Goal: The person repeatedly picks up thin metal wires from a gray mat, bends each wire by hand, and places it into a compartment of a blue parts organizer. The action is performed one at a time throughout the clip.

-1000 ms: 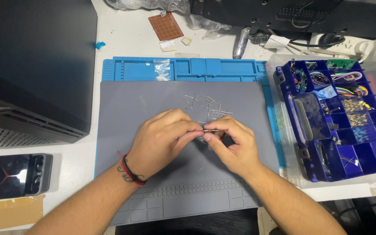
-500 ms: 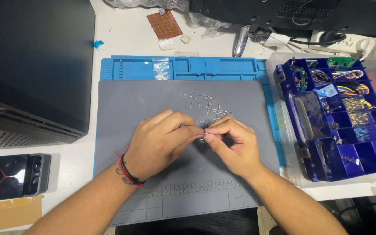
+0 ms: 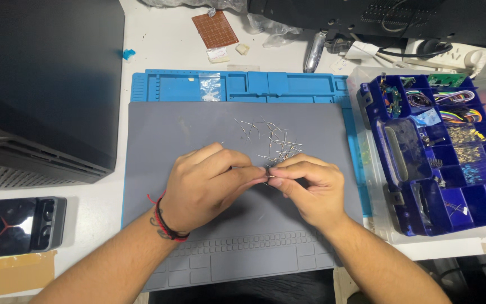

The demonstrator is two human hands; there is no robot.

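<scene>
My left hand (image 3: 206,183) and my right hand (image 3: 310,188) meet fingertip to fingertip over the middle of a grey work mat (image 3: 164,135). Both pinch the same tiny metal component (image 3: 268,175), a thin wire-legged part mostly hidden by my fingers. Just beyond my fingers lies a loose scatter of several similar small wire-legged components (image 3: 271,138) on the mat. A red and black cord bracelet sits on my left wrist.
A blue silicone mat (image 3: 265,84) lies under the grey one, with a small clear bag (image 3: 210,87) on it. A blue compartment box (image 3: 434,152) of parts and wires stands at the right. A large black case (image 3: 40,84) fills the left; a small black device (image 3: 21,225) lies below it. A brown perforated board (image 3: 215,29) lies at the back.
Both hands have stayed pinched together on the small part, with only slight shifts of the fingers.
</scene>
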